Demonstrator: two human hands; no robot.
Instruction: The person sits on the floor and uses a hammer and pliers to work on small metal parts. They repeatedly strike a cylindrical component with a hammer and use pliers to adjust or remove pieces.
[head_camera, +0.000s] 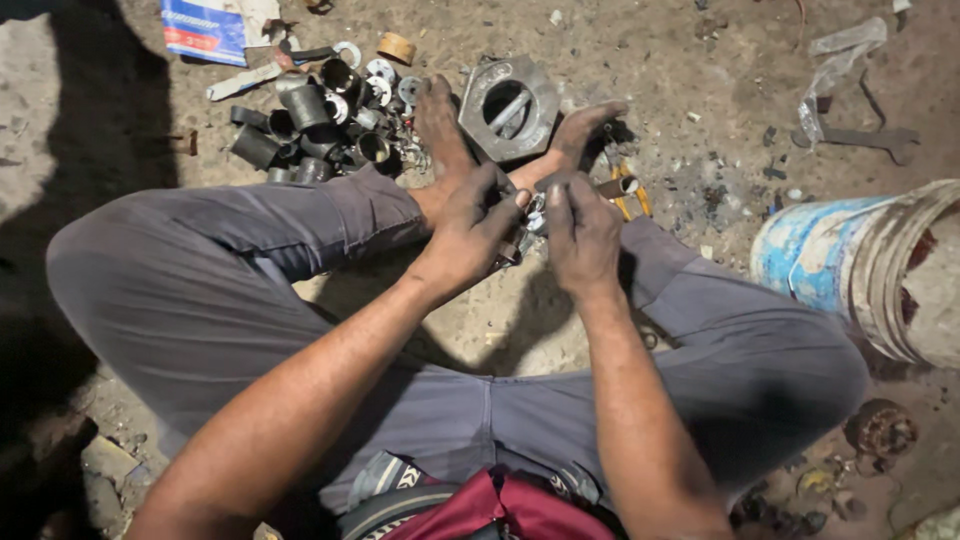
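The head view looks down on a small metal part (532, 212) pinched between both hands, just above the person's crossed ankles on the dirt floor. The left hand (472, 228) is closed around the part from one side, and the right hand (580, 232) grips it from the other with its fingers curled; what kind of part it is cannot be told under the fingers. Just beyond the hands the two bare feet rest against a large hexagonal metal nut (508, 108) that lies flat on the floor. Beside the right foot lie yellow-handled pliers (632, 196). Toward the far left edge of the floor sits a heap of dark metal sleeves and rings (318, 128), with a blue and red packet (205, 28) behind it. At the right edge a worn blue and white bucket (860, 265) lies tilted, and a flat spanner (868, 138) lies beyond it.
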